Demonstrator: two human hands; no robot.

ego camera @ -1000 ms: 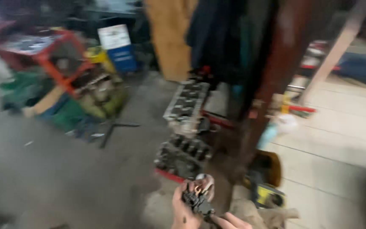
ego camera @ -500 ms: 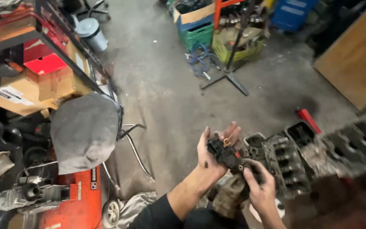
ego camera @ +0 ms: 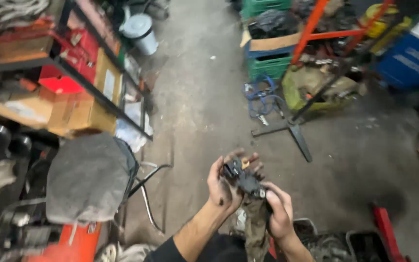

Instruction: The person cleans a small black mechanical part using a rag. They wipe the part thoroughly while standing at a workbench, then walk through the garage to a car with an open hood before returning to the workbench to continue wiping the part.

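Since half a second ago, the view has been turned a little to the left, so the engine blocks are no longer seen at 3 o'clock and the orange stand (ego camera: pixel 311 29) is now seen at 1 o'clock. Both hands have been kept together low in the middle.

A dark, greasy metal part (ego camera: pixel 242 178) is held between the hands, just above the grey floor (ego camera: pixel 200 97). It is cupped from below in the left hand (ego camera: pixel 221 187), whose fingers are spread open under it. Its lower end is gripped by the right hand (ego camera: pixel 278 211), which is closed around it together with a dirty rag (ego camera: pixel 257 228).

The part looks hard and stiff, and quite heavy for how small it is. It is likely slippery from the oil, so it is best held from underneath and around its thick middle, with the rag for grip. Its prongs look thin, so they should not be squeezed.

Its long side is laid from about 10 o'clock down to 4 o'clock. The lumpy end is pointed toward 10 o'clock, up by the left fingers.

A grey cloth-covered seat (ego camera: pixel 88 177) is seen at 9 o'clock.
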